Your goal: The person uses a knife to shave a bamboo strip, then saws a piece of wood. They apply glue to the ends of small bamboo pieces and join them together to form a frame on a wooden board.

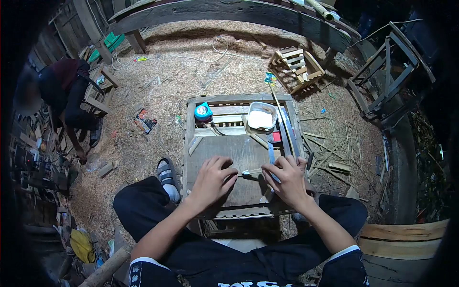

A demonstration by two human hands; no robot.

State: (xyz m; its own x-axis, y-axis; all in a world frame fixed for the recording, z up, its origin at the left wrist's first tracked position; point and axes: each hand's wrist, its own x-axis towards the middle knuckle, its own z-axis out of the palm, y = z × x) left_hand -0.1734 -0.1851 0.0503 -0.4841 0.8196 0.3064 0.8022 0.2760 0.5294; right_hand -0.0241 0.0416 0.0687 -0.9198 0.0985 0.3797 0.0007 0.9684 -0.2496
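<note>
A thin pale stick (254, 171) with a white tip lies between my hands, above a dark board (224, 148) on a slatted wooden stand. My right hand (289, 179) pinches the stick's right end. My left hand (215, 178) has its fingertips drawn together close to the white tip; whatever they hold is too small to make out. A blue ruler-like strip (271, 152) runs up from the right hand. Beyond it are a small red block (276, 137) and a plastic tub (262, 116) with white contents. A turquoise tape measure (203, 112) sits at the stand's far left.
Wood shavings cover the ground. A slatted wooden crate (296, 69) stands beyond the stand, with loose sticks (330, 153) at right. Another person (67, 95) bends over at left. A long dark beam (229, 19) crosses the back. A wooden frame (394, 71) stands far right.
</note>
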